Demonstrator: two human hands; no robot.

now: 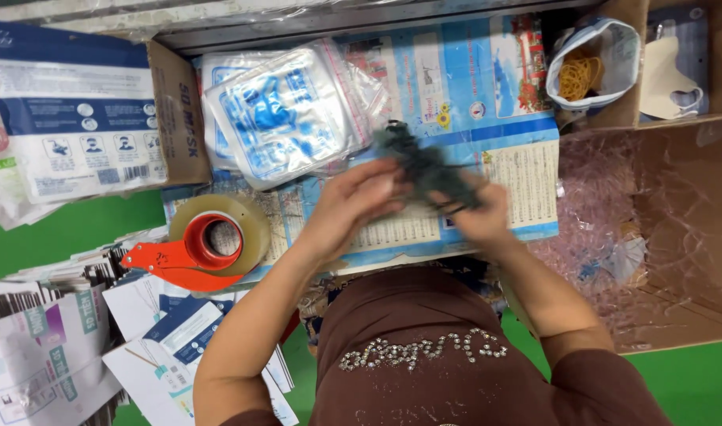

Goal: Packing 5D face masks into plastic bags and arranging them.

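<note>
Both my hands hold a dark grey-green bundle (424, 166), blurred by motion, above a blue printed sheet (519, 158) on the work surface. My left hand (353, 201) grips its near left side. My right hand (479, 213) grips its right end, fingers curled around it. What the bundle consists of I cannot tell; it looks like soft, thin, stacked pieces. Just beyond it lies a stack of clear plastic bags with blue print (286, 114).
A tape dispenser with a red-orange handle (211, 244) sits left of my hands. Printed packets and cards (53, 347) pile at lower left. A white box (69, 118) stands far left. A bag of rubber bands (586, 71) and an open cardboard box (661, 229) are right.
</note>
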